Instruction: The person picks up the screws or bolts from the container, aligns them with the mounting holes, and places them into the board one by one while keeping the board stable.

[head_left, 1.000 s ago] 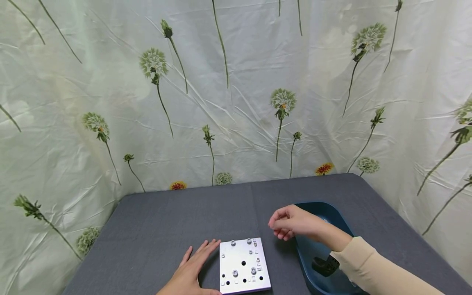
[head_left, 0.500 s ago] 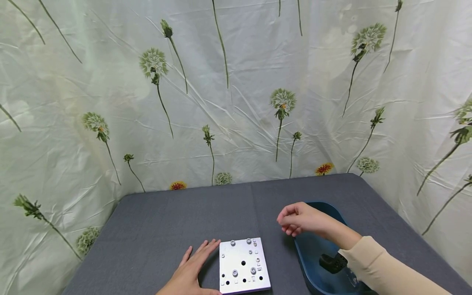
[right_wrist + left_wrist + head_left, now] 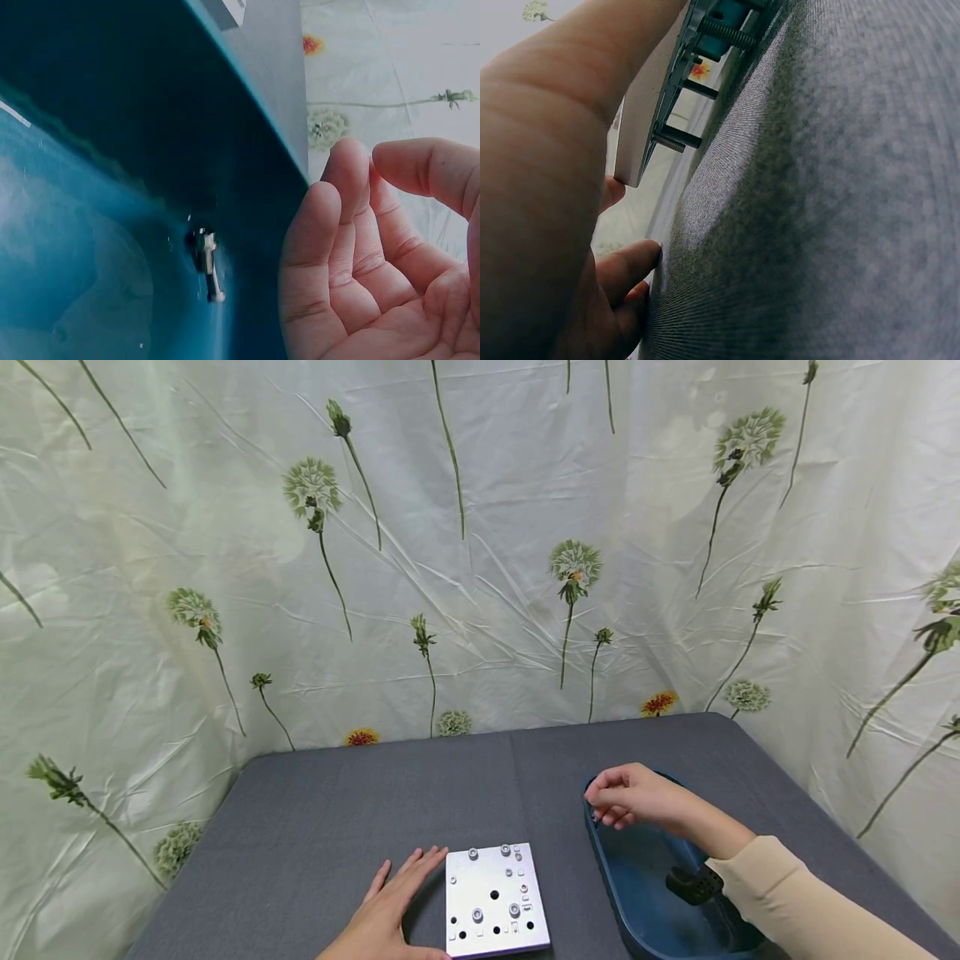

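Note:
A silvery metal plate (image 3: pixel 495 881) with holes, socket-head screws and small raised parts lies at the front middle of the cloth. My left hand (image 3: pixel 393 906) is spread along its left edge, fingertips at the far corner and thumb by the near one. From the left wrist, screw shanks (image 3: pixel 679 136) stick out under the plate. My right hand (image 3: pixel 633 793) hangs over the far left rim of a blue tray (image 3: pixel 626 910), fingers loosely bent, nothing visible between them. In the right wrist view a blurred small metal piece (image 3: pixel 208 266) shows inside the tray, below the fingers.
A black wrist strap (image 3: pixel 693 885) is partly hidden by the right sleeve (image 3: pixel 795 893). Dark grey cloth (image 3: pixel 420 793) covers the table. A white curtain (image 3: pixel 480 568) with dandelion prints hangs behind it.
My right hand has moved rightward from left of the tray to over its rim; the fingers have loosened slightly. The left hand and the metal plate have stayed put.

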`<state>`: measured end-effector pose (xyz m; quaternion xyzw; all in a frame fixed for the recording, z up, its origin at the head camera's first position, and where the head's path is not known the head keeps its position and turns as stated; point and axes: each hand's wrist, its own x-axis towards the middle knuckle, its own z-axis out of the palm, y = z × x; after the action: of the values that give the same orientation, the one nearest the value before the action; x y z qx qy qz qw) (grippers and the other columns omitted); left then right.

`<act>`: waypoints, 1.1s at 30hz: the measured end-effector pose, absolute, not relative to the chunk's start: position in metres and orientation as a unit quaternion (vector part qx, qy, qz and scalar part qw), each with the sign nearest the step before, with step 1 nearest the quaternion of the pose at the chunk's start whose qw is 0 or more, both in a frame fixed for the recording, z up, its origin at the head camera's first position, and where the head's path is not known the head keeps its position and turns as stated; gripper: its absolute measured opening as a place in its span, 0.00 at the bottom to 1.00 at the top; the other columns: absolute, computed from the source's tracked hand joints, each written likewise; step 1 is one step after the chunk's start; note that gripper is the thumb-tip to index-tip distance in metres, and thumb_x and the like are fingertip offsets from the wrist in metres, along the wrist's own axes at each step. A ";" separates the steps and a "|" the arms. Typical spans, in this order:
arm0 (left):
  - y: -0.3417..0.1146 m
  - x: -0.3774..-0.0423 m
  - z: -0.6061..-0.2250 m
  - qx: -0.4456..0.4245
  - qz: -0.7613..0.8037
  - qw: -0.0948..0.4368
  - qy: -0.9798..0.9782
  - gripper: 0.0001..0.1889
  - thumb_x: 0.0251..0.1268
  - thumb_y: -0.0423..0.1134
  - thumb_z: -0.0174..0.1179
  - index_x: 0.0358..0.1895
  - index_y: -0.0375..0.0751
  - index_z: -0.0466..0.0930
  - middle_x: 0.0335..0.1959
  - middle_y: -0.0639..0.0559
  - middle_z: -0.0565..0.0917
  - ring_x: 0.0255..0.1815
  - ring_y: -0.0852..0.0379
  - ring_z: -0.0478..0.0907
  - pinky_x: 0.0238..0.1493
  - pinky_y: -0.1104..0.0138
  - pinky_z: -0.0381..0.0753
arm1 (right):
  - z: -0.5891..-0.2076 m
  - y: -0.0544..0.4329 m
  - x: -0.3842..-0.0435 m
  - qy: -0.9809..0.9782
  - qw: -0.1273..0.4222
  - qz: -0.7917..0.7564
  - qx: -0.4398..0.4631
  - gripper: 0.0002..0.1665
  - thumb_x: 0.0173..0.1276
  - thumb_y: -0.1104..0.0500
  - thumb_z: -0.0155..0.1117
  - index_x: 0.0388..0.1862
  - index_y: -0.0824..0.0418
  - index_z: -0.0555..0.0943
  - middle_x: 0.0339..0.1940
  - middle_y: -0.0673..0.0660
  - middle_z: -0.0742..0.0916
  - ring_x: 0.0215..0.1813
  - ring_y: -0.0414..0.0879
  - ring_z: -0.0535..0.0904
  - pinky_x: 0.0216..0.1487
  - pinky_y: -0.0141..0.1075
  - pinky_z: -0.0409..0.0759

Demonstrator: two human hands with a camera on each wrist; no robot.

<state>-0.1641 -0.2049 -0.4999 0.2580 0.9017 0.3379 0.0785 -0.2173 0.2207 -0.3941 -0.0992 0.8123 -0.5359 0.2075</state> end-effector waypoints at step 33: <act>-0.202 -0.165 -0.498 0.244 0.337 0.092 0.905 0.60 0.49 0.69 0.80 0.86 0.68 0.58 0.86 0.49 0.66 0.86 0.29 0.60 0.75 0.18 0.45 | -0.423 0.251 -0.231 0.838 0.190 -0.511 -0.031 0.18 0.81 0.62 0.58 0.59 0.74 0.83 0.32 0.53 0.88 0.30 0.39 0.82 0.33 0.33 0.85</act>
<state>-0.1654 -0.2023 -0.4977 0.2437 0.9047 0.3373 0.0919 -0.2314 0.2510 -0.4232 -0.0313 0.8378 -0.5108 0.1904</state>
